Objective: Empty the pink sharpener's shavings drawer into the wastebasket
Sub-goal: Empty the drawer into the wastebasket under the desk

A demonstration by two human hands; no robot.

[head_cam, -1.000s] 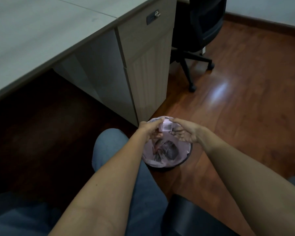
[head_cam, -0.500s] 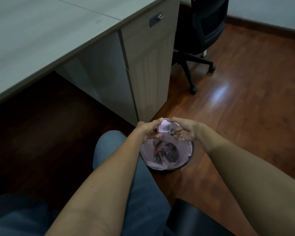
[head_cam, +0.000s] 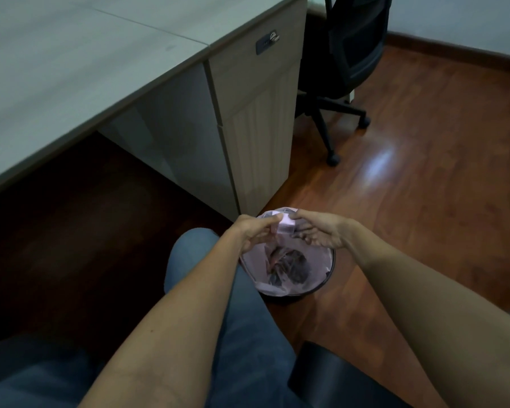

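Observation:
A small pink sharpener (head_cam: pixel 286 226) hangs above the wastebasket (head_cam: pixel 321 291), a round black bin lined with a pale pink bag that holds dark crumpled scraps. My left hand (head_cam: pixel 252 232) pinches the sharpener's left side between thumb and fingers. My right hand (head_cam: pixel 318 231) grips its right side, where a darker part shows under the fingers. I cannot tell whether the drawer is pulled out, since both hands cover most of it.
A grey desk (head_cam: pixel 71 69) with a beige drawer cabinet (head_cam: pixel 256 119) stands just behind the bin. A black office chair (head_cam: pixel 342 48) is at the back. My knee (head_cam: pixel 195 254) is left of the bin, and a black armrest (head_cam: pixel 336 375) lies low right.
Both hands stay together on the sharpener over the bin. The sharpener has tilted a little between the fingers, and the view has drifted slightly.

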